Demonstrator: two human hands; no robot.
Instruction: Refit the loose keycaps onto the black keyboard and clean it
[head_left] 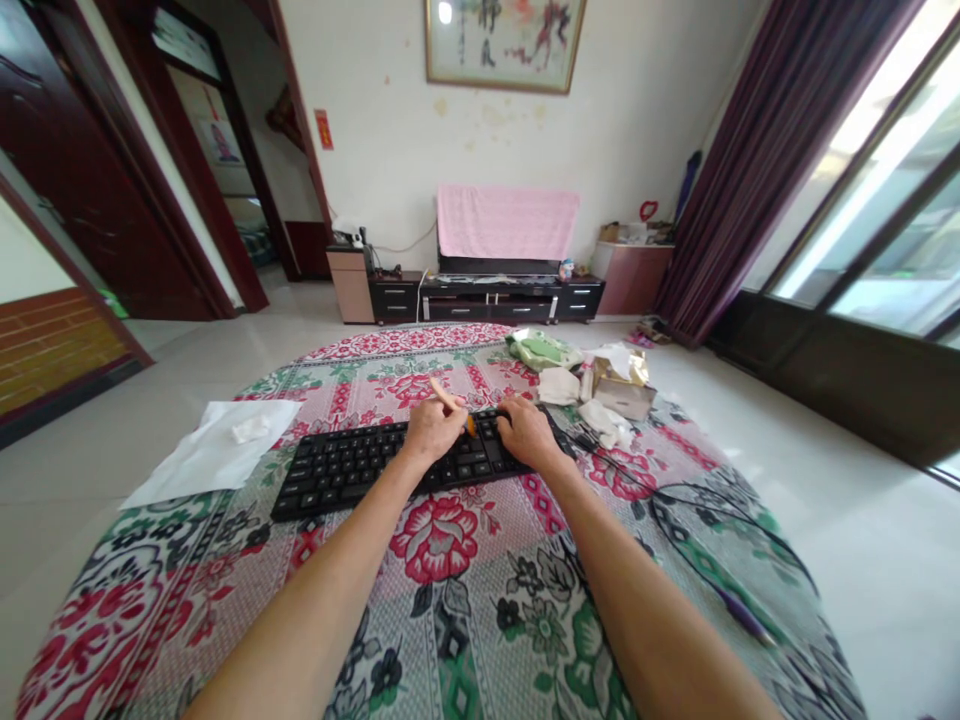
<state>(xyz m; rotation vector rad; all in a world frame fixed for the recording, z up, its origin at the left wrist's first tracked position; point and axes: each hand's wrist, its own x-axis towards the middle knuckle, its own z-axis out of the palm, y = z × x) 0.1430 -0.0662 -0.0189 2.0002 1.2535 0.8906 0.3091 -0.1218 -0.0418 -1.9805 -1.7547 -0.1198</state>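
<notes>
A black keyboard (352, 468) lies across a table covered with a floral cloth (450, 590). My left hand (433, 428) is closed around a thin tan stick with an orange tip (453, 404), whose tip touches the keys near the keyboard's right part. My right hand (529, 432) rests curled on the keyboard's right end, pressing it down; what lies under its fingers is hidden. The keyboard's black cable (675, 500) loops off to the right over the cloth.
A white sheet with a crumpled wad (217, 450) lies left of the keyboard. Behind the right hand sit a green-white bag (541, 350), crumpled tissues (604, 420) and an opened cardboard box (624, 388). A purple pen (739, 612) lies at the right edge.
</notes>
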